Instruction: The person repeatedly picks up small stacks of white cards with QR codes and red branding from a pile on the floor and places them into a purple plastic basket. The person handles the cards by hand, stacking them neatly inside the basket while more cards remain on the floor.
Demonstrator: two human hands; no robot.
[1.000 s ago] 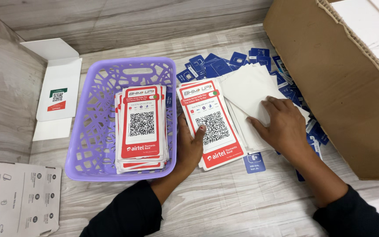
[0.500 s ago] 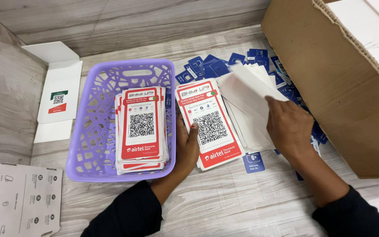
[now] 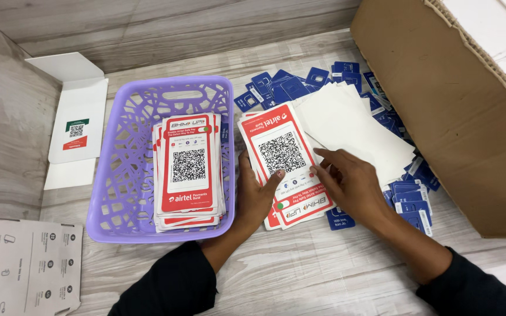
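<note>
Red-and-white cards (image 3: 285, 167) lie stacked mid-tabletop, just right of the purple basket (image 3: 125, 175); the top one now faces the other way round. Both hands press it flat, left hand (image 3: 257, 193) and right hand (image 3: 349, 184), fingers spread, apparently gripping nothing.
</note>
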